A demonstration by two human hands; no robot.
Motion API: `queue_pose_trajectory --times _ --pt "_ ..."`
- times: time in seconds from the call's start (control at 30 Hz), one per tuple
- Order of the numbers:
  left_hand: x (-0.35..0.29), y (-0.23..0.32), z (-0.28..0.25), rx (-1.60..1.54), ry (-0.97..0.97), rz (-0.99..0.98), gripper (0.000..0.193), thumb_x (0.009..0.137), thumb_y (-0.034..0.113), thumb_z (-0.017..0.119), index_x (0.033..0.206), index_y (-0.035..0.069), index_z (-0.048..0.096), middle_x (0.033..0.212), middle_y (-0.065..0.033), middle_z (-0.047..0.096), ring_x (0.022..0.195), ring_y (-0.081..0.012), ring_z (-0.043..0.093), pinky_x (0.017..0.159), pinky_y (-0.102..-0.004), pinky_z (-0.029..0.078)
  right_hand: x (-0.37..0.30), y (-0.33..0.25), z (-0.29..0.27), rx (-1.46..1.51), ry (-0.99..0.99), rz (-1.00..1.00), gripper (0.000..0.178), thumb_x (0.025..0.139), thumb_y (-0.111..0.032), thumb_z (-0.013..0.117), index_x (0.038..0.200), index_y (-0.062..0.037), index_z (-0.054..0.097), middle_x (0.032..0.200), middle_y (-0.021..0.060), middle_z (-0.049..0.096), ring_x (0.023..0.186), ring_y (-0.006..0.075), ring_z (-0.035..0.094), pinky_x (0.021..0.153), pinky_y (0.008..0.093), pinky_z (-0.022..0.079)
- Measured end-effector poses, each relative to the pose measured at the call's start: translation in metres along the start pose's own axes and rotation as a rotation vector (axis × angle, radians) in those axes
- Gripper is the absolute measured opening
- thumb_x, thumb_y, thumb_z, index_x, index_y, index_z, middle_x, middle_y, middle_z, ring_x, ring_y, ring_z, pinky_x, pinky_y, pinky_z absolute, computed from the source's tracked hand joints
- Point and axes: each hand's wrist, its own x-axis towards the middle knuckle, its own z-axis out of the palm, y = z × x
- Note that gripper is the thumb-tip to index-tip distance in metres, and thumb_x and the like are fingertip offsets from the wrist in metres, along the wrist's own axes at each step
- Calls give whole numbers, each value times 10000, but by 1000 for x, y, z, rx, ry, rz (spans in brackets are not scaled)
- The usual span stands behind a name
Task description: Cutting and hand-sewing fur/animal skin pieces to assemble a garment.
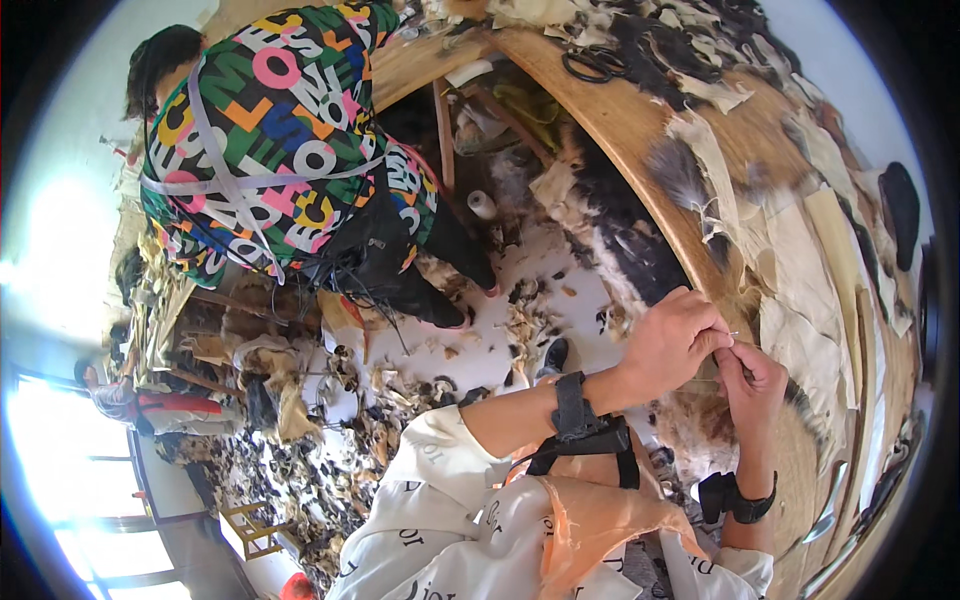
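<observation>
Nearest the camera, an orange cloth (610, 530) lies across the wearer's white printed shirt (430, 490). Beyond it, the left hand (675, 345) and the right hand (754, 385) meet, fingertips pinched on a tiny thin item (735, 333), too small to identify, near the tabletop (640, 140) edge. Pale hide pieces (805, 300) lie to the right, black-handled scissors (597, 66) farther off. At far left, a co-worker (270, 130) stands on the scrap-strewn floor (415, 347).

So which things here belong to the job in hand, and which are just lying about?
Seemingly in the job:
Tiny thing at the left fingers, too small to identify
Right fingers, close beside

Seemingly just lying about:
Black scissors
White roll
Floor scraps
</observation>
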Motion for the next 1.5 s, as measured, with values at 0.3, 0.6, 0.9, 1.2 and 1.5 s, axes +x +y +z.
queue_pose_trajectory --times 0.3,0.6,0.9,1.2,1.5 --pt "1 0 15 -32 -48 -169 190 863 139 572 773 -4 484 660 -174 494 611 -365 498 545 -406 388 -3 -21 2 -72 252 -26 91 783 -10 634 873 -9 646 673 34 584 536 46 442 480 199 349" --pt "11 -4 30 29 45 -10 224 876 126 544 728 -1 434 622 -178 432 576 -368 466 515 -409 364 0 -15 -12 -150 302 -220 74 783 -20 642 856 -26 652 700 58 620 535 89 490 496 222 382" --pt "16 10 14 -194 -308 -369 190 893 66 548 1051 49 652 801 -15 605 710 -77 529 626 -220 437 -3 -25 -24 -139 367 -276 148 702 -20 696 829 -91 671 678 72 551 537 203 539 472 298 432" --pt "9 28 37 -521 -405 -382 242 892 72 574 1128 58 628 873 -30 634 733 -54 542 621 -194 443 -24 -22 -38 -215 519 -393 207 680 13 701 867 -43 631 771 92 585 595 229 582 506 300 476" --pt "9 29 47 -515 -437 -326 242 889 72 577 1125 57 628 910 -52 670 780 -58 569 642 -209 469 -29 -18 -44 -242 542 -424 242 647 27 695 868 -38 625 757 85 570 590 228 568 507 304 467"
